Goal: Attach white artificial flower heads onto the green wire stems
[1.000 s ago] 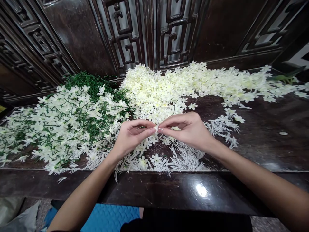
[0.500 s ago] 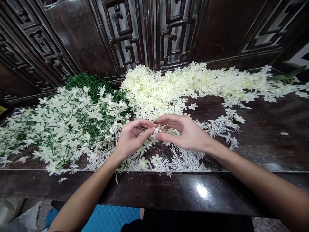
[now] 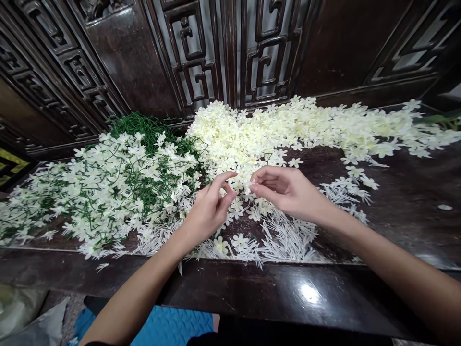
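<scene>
My left hand [image 3: 209,206] hovers over the pile with thumb and index finger apart and nothing visible between them. Just to its right, my right hand [image 3: 293,192] pinches at its fingertips a small white artificial flower [image 3: 252,183], mostly hidden by the fingers. Behind both hands spreads a heap of loose white blossoms with yellowish centres [image 3: 223,139]. White blossoms on thin green stems [image 3: 118,178] lie to the left of my left hand. Below my right hand are thin white stamen-like sticks [image 3: 288,238].
All of this lies on a dark wooden bench [image 3: 406,192] against a carved wooden backrest [image 3: 226,53]. A tangle of green stems [image 3: 139,127] sits at the back left. Below the front edge are a blue textured mat [image 3: 176,327] and a pale bag [image 3: 21,312].
My hands have drawn apart from their meeting point. The left fingers have parted, while the right fingers keep a small white flower. The whole view has shifted slightly.
</scene>
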`<state>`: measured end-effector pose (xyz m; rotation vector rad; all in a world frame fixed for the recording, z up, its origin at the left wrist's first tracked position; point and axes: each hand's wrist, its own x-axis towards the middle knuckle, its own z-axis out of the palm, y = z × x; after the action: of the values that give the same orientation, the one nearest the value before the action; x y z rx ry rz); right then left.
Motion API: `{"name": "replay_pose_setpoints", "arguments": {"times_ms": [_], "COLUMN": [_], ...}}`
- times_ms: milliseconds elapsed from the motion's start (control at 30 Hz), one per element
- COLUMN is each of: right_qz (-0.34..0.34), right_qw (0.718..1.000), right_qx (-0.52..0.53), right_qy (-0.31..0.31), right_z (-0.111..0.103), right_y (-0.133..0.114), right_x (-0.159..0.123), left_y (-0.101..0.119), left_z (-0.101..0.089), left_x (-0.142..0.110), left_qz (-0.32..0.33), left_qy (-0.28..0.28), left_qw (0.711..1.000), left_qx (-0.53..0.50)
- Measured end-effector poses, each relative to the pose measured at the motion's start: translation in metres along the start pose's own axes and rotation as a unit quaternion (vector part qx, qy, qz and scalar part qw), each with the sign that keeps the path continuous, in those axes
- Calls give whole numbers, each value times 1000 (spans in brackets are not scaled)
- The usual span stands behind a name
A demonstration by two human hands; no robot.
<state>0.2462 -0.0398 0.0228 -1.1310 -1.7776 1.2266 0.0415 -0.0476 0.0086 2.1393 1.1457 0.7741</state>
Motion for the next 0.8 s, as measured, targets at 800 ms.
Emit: {"name": "replay_pose_setpoints", "arguments": {"times_ms": [800], "right_qz": [-22], "right_qw": [999], "right_qx": [15], "right_qy": [-20], "right_z": [0], "right_y": [0], "right_x": [-1], "left_y": [0], "left_z": [1], "left_x": [2], "left_qz": [92], "left_qy": [83], "left_qw": [992], "left_qx": [36]}}
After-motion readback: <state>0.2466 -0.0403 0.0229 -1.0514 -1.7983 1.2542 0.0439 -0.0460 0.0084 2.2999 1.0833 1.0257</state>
